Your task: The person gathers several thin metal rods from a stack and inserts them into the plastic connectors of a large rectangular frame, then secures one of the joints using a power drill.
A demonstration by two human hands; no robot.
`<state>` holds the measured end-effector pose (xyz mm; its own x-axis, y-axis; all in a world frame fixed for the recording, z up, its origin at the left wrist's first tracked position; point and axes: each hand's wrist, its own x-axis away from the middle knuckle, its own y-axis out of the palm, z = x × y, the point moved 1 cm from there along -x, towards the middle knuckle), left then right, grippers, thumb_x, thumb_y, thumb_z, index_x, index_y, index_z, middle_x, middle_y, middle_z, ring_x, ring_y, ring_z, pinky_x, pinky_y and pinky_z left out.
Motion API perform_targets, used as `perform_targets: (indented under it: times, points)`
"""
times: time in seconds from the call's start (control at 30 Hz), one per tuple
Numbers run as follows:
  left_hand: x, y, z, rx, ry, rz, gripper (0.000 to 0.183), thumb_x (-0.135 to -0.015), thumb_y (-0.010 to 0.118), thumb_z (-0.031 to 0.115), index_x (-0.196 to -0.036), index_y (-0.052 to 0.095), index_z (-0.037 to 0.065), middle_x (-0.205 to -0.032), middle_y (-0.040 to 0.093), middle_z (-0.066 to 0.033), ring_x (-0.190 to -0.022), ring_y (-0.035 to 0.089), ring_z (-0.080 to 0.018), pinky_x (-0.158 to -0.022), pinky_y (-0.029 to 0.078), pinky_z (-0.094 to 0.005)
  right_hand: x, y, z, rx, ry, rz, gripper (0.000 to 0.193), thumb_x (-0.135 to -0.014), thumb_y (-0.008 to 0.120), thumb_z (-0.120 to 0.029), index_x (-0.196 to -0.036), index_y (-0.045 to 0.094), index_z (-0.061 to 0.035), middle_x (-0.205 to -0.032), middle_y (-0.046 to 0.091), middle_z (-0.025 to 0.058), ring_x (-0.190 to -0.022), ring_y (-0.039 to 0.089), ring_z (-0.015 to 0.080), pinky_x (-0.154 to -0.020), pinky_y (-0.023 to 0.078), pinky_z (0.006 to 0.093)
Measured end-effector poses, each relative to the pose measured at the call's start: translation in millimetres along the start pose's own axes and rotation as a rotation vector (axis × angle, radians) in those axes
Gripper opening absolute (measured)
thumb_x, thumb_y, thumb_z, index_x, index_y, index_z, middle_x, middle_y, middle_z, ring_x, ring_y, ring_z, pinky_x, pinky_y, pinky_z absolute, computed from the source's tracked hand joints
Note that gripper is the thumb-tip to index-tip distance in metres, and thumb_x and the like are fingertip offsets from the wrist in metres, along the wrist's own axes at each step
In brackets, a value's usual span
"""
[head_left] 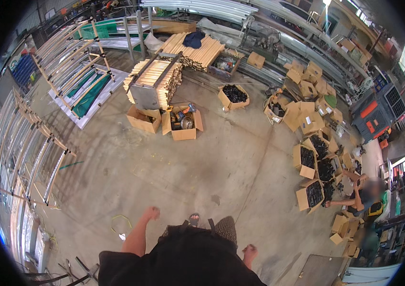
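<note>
My left hand hangs over the bare concrete floor, its fingers loosely curled, and no held thing shows in it. On the other side of my body, my right hand is low, also with curled fingers and nothing visible in it. Neither hand touches anything. Nearest the left hand, a thin yellow strap lies looped on the floor. Ahead of me stand two open cardboard boxes: one holds power tools, and the other box has dark contents I cannot make out.
Wooden poles are stacked ahead, beside pole-frame racks on the left. A box of black parts stands farther off. Several boxes crowd the right, where a person sits. A large grey cooler stands behind.
</note>
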<state>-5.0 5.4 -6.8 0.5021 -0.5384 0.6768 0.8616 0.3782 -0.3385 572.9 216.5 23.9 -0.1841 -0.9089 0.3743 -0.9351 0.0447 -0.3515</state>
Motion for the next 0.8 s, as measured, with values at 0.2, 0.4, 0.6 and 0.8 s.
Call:
perform_targets:
  times: [0.2,0.4,0.6,0.8]
  points:
    - [-85.8,-4.0,230.6,0.068,0.138,0.051,0.037,-0.086,0.061,0.028,-0.106,0.065,-0.003,-0.081,0.069,-0.0113,-0.066,0.066,-0.0172,-0.059,0.053,-0.0315,-135.7,81.4,-233.6,-0.451,-0.116,0.052,0.011,-0.094,0.059,-0.010,-0.095,0.053,-0.0013,-0.070,0.047,0.0003,-0.061,0.048,0.0080,-0.063,0.055,0.0304]
    - [-173.3,40.0,203.6,-0.006,-0.092,-0.035,0.031,-0.088,0.060,0.024,-0.103,0.066,-0.002,-0.081,0.070,-0.0099,-0.066,0.067,-0.0196,-0.058,0.053,-0.0334,-243.4,173.9,-524.1,-0.759,-0.490,-0.449,0.015,-0.097,0.053,-0.021,-0.094,0.050,-0.0066,-0.071,0.042,-0.0007,-0.061,0.042,0.0108,-0.079,0.051,0.0470]
    - [-151.8,89.2,199.0,0.133,-0.302,-0.114,0.034,-0.089,0.063,0.020,-0.115,0.062,-0.001,-0.093,0.070,-0.0142,-0.075,0.070,-0.0265,-0.062,0.057,-0.0362,-266.4,226.3,-774.3,-0.904,-1.003,-1.214,0.023,-0.096,0.054,-0.028,-0.091,0.052,-0.0047,-0.071,0.050,0.0047,-0.063,0.051,0.0177,-0.081,0.051,0.0529]
    - [-135.7,94.4,451.9,-0.278,-0.196,-0.121,0.042,-0.082,0.057,0.039,-0.095,0.067,0.000,-0.089,0.066,-0.0246,-0.090,0.065,-0.0379,-0.078,0.048,-0.0459,-301.0,290.7,-912.9,-1.112,-1.105,-1.916,0.033,-0.090,0.068,-0.031,-0.096,0.057,-0.0006,-0.074,0.062,0.0157,-0.062,0.060,0.0225,-0.082,0.055,0.0553]
